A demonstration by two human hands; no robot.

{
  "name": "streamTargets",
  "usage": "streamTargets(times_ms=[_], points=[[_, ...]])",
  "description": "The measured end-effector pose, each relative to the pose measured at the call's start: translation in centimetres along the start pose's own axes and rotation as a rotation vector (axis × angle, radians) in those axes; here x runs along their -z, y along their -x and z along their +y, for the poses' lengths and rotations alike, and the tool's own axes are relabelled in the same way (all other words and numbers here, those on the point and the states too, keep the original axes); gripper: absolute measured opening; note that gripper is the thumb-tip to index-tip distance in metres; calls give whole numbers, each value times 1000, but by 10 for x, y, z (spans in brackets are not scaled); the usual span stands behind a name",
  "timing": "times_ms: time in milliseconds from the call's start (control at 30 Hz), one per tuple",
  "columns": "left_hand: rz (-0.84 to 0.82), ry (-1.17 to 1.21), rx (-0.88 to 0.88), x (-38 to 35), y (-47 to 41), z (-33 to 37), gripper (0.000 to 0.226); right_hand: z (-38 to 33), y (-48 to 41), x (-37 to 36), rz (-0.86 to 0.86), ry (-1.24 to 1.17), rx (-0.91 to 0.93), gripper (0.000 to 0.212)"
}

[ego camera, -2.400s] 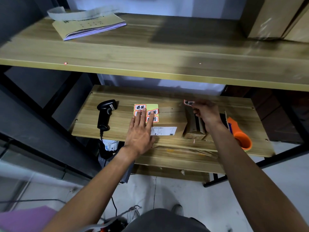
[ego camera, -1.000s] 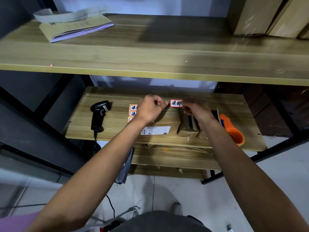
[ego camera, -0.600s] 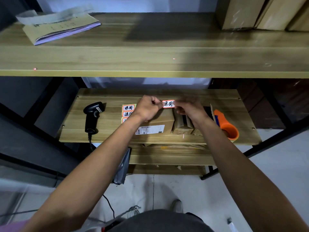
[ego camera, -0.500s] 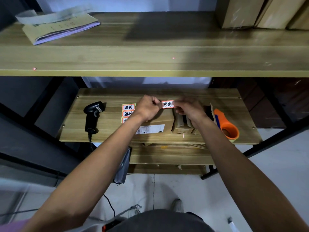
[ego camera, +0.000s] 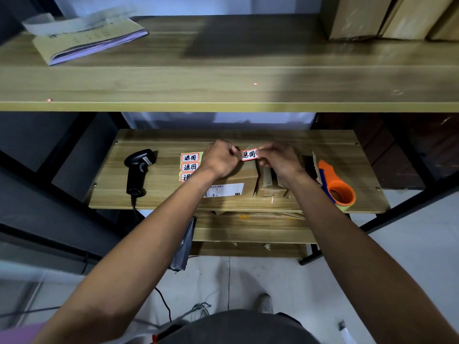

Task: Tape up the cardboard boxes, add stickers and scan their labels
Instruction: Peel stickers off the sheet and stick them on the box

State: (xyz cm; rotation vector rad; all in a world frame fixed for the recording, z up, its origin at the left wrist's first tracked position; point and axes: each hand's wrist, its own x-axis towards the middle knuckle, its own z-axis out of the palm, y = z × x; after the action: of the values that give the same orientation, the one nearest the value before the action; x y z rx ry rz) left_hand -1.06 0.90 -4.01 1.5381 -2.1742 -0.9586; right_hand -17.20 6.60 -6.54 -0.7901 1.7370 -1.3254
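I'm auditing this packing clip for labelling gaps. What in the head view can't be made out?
Head view throughout:
- Sticker sheet: right part hidden behind the left hand.
- Shipping label on the cardboard box: print too small; left end covered by the left forearm.
- Held sticker: ends covered by fingers of the left hand and right hand.
- Top-shelf boxes: cut off by the upper edge.

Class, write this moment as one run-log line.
left hand, right hand: pinch sticker | over: cardboard box | idle: scanner, tape dispenser
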Motion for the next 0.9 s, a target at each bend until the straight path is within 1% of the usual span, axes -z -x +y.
streamTargets(times_ms=[267, 567, 700, 833, 900], points=[[7, -131, -30, -2, 2, 1, 20, 8, -5, -1, 31, 37, 14, 18], [23, -320, -71, 0, -2, 2, 28, 9, -7, -6, 8, 226, 112, 27], [6, -347, -82, -1, -3, 3, 28, 14, -13, -6, -9, 358, 160, 31], [0, -356, -90, -2, -4, 2, 26, 17, -14, -4, -24, 381, 165, 24], [2, -357, -89, -2, -4, 1, 26, 19, -15, -5, -28, 382, 173, 25]])
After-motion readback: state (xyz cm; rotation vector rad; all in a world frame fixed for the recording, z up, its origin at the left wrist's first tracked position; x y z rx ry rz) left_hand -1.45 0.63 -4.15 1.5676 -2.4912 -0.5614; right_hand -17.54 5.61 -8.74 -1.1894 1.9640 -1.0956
